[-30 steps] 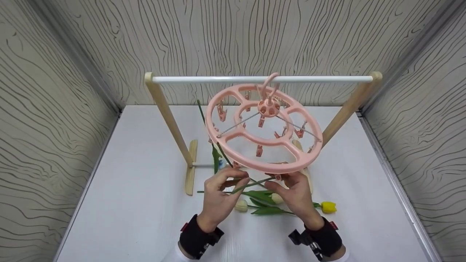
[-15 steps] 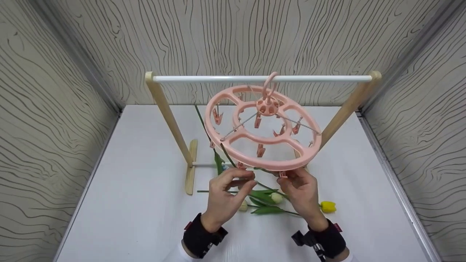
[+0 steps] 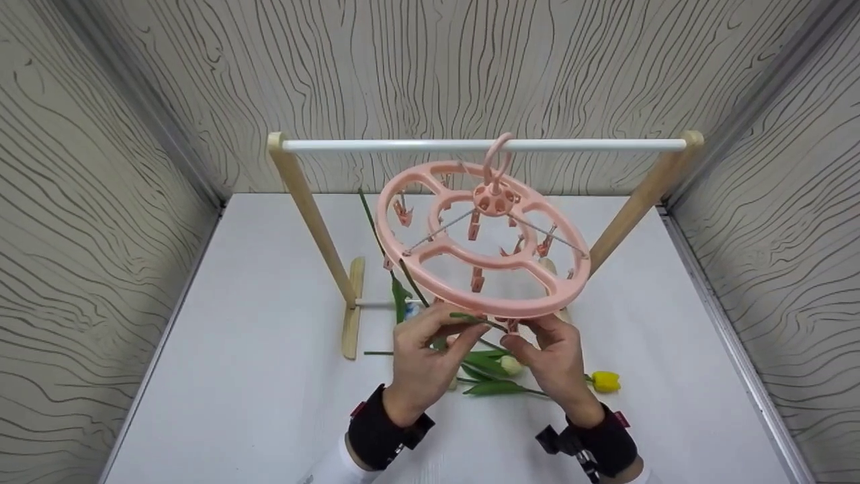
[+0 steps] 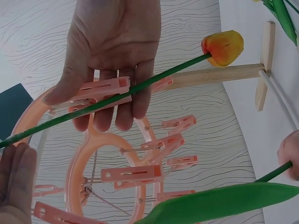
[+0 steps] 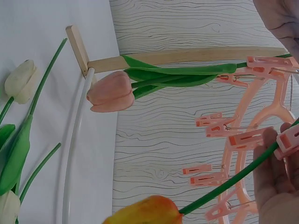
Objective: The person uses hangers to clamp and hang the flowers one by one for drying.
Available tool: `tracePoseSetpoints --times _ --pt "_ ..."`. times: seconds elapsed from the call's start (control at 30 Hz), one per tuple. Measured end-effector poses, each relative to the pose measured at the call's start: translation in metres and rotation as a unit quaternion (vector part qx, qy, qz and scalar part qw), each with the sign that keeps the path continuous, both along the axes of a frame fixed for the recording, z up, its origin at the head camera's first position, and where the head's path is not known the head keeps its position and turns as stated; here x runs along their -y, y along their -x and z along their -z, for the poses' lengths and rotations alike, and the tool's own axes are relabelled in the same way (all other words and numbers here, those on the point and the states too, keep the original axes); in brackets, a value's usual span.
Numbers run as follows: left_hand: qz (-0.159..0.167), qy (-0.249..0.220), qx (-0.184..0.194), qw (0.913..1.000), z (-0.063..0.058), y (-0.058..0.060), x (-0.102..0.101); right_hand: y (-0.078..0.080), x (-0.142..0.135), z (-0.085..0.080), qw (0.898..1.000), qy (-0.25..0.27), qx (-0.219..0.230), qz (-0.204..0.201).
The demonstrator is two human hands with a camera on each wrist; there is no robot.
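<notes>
L hand [image 3: 424, 359] now closer to R hand (its 3 o'clk) [image 3: 555, 359] vs 0.5s ago; L fingertips together, pinching tulip stem [image 4: 187, 65]; R's pinch pink clip [image 3: 513, 327].

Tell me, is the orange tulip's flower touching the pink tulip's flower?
Apart. The right wrist view shows a plain gap between the orange tulip's flower and the pink tulip's flower, with the wood-patterned wall showing through.

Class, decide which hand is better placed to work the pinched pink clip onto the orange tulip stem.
Right, probably: the right hand pinches the pink clip that the orange tulip stem crosses, while the left hand holds that stem near its flowerless end.
</notes>
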State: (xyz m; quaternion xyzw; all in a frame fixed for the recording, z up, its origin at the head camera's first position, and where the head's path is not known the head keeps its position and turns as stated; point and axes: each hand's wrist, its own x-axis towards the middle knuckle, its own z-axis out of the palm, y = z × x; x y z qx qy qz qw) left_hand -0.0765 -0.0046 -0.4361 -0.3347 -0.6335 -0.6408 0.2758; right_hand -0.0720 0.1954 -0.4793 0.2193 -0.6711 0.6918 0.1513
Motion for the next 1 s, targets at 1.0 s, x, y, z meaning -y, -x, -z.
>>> tracePoseSetpoints --times 1.0 --pt "-0.048 0.036 0.004 0.9982 -0.004 0.0 0.005 -0.003 0.017 -0.008 1.0 0.029 0.002 -0.008"
